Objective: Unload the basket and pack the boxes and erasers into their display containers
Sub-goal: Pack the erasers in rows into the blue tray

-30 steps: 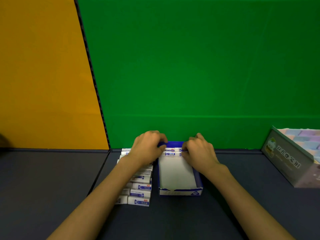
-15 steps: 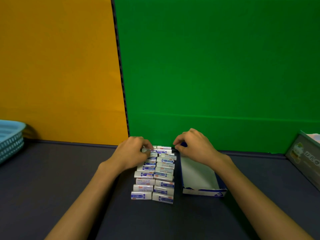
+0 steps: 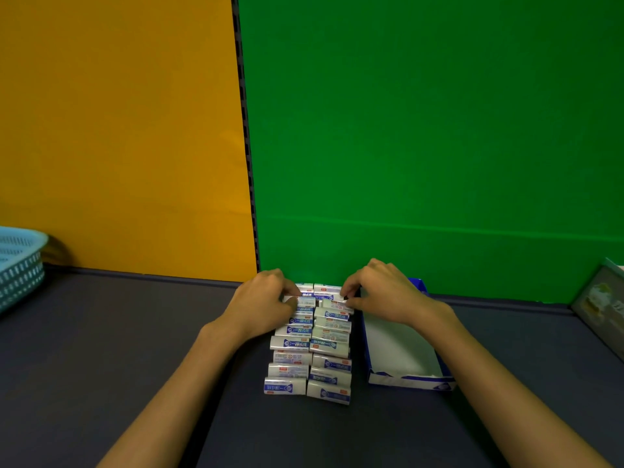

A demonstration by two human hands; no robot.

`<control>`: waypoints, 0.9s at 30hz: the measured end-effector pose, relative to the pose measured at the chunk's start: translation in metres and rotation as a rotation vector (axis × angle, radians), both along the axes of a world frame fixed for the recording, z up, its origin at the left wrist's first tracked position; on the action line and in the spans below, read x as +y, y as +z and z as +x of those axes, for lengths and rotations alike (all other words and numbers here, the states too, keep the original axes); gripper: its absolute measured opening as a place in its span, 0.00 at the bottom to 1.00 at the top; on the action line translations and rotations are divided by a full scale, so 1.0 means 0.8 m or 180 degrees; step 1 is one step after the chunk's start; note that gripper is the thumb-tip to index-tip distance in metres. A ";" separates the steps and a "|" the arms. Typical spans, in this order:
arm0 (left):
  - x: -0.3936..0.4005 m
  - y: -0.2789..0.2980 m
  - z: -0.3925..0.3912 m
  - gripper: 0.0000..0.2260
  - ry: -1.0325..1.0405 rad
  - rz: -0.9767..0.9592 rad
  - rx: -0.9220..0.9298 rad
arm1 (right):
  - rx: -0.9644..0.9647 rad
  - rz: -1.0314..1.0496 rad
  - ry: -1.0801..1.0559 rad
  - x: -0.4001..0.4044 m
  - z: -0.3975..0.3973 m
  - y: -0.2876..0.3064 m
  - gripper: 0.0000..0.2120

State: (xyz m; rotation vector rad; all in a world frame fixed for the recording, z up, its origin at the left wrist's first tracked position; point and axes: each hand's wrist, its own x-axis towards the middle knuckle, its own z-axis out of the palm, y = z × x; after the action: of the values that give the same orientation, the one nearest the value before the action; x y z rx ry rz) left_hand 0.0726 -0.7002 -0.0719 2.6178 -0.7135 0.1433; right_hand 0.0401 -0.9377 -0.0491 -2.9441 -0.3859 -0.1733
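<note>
Several small white-and-blue eraser boxes [image 3: 312, 346] lie in two rows on the dark table. To their right stands a blue-and-white display container [image 3: 405, 380], open on top, its white floor showing. My left hand [image 3: 263, 302] has its fingers curled over a box at the far end of the left row. My right hand [image 3: 381, 292] pinches a box at the far end of the right row, next to the container's back corner.
A light blue plastic basket [image 3: 20, 261] sits at the far left table edge. A grey printed display box [image 3: 597, 305] leans at the far right. Orange and green wall panels rise behind the table [image 3: 101, 332].
Both hands left the back of the blue container and moved left onto the far end of the box rows. The view swung left, bringing the basket in.
</note>
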 end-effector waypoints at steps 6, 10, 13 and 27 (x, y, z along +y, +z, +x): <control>0.003 -0.004 -0.001 0.02 -0.0136 -0.0234 0.0011 | 0.0029 -0.0044 0.0098 0.000 0.001 0.002 0.10; 0.006 -0.009 -0.004 0.03 -0.0242 -0.0340 0.0007 | 0.0045 -0.0140 0.0202 0.005 0.004 0.003 0.11; 0.008 -0.010 -0.004 0.04 -0.0236 -0.0328 -0.0097 | 0.0007 -0.0143 0.0304 0.007 0.004 0.004 0.10; 0.013 -0.017 0.000 0.19 -0.0371 -0.0575 -0.0220 | -0.0009 0.0044 0.0267 0.007 0.007 -0.004 0.08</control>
State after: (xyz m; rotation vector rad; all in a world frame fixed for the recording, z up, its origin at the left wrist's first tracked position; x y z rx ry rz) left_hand 0.0725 -0.6898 -0.0854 2.4036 -0.8342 0.2525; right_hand 0.0460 -0.9319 -0.0523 -2.9079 -0.5058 -0.1688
